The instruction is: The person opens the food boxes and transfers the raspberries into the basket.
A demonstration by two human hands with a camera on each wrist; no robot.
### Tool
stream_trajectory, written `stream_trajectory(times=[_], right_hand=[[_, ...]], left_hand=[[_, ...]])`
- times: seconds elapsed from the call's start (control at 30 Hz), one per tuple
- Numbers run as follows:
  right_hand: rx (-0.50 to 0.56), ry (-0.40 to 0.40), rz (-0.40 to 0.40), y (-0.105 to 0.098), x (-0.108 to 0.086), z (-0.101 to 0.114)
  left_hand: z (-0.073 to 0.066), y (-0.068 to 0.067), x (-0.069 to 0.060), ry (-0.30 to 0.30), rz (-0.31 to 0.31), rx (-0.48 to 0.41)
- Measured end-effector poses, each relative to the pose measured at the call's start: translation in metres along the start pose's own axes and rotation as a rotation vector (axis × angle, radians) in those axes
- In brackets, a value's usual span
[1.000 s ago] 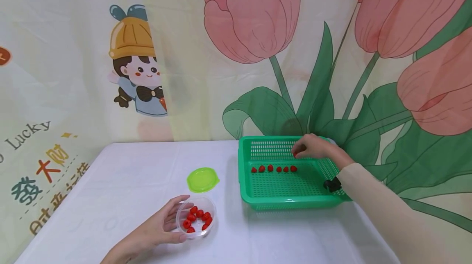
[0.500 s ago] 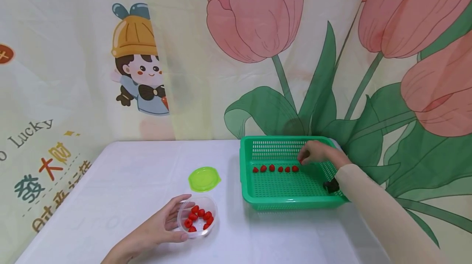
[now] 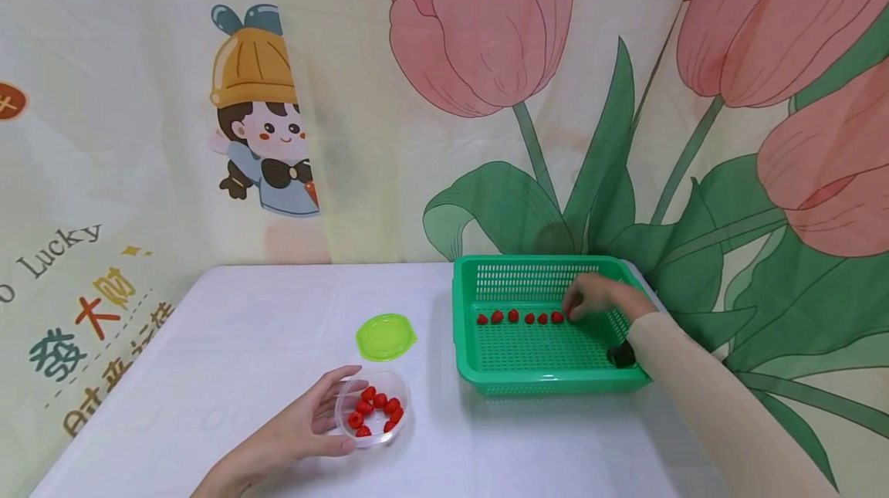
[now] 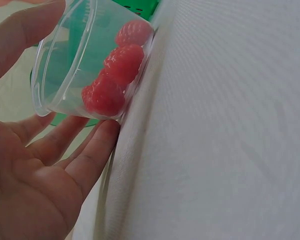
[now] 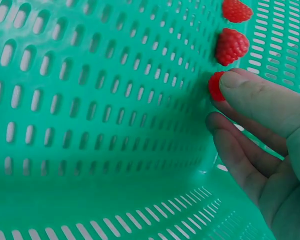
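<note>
My right hand (image 3: 596, 296) is inside the green basket (image 3: 556, 377), at the right end of a row of red raspberries (image 3: 513, 316). In the right wrist view its thumb and finger pinch a raspberry (image 5: 217, 87) low in the basket, close beside another raspberry (image 5: 232, 46). My left hand (image 3: 305, 425) curls round the side of a clear round cup (image 3: 375, 442) standing on the table, thumb on the near side. Several raspberries (image 3: 380, 401) lie in the cup, and the left wrist view shows some (image 4: 104, 95) through its wall.
A light green lid (image 3: 385, 337) lies on the white table (image 3: 278, 328) behind the cup, left of the basket. A black object (image 3: 621, 355) shows at the basket's right side, by the right sleeve. A printed curtain (image 3: 361, 135) hangs behind the table.
My right hand has moved down and slightly right with the raspberry, from above the row to the row's right end. The left hand keeps its hold on the cup.
</note>
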State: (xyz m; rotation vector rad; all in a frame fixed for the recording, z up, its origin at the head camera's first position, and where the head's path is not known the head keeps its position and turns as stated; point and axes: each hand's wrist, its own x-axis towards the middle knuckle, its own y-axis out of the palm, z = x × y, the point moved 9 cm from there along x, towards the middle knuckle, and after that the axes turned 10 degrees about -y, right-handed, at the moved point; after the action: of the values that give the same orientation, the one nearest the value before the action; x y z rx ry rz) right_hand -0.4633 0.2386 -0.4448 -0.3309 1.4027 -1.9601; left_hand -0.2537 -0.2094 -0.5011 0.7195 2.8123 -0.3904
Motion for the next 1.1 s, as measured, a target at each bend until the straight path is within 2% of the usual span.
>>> stream_trajectory(times=[0.4, 0.53, 0.7, 0.9, 1.1], right_hand=[[0.009, 0.044, 0.012, 0.004, 0.002, -0.003], [0.011, 0.031, 0.020, 0.003, -0.001, -0.002], [0.012, -0.009, 0.005, -0.008, -0.008, 0.006], [0.006, -0.114, -0.032, -0.026, -0.012, 0.032], [0.037, -0.271, -0.122, -0.047, -0.014, 0.092]], left_hand=[[-0.003, 0.001, -0.001, 0.004, 0.002, 0.003], [-0.002, 0.001, -0.001, 0.000, 0.005, -0.001], [-0.002, 0.001, -0.001, 0.003, 0.009, -0.005], [-0.002, 0.002, -0.002, 0.006, 0.011, 0.004], [-0.002, 0.000, -0.001, 0.005, 0.010, 0.007]])
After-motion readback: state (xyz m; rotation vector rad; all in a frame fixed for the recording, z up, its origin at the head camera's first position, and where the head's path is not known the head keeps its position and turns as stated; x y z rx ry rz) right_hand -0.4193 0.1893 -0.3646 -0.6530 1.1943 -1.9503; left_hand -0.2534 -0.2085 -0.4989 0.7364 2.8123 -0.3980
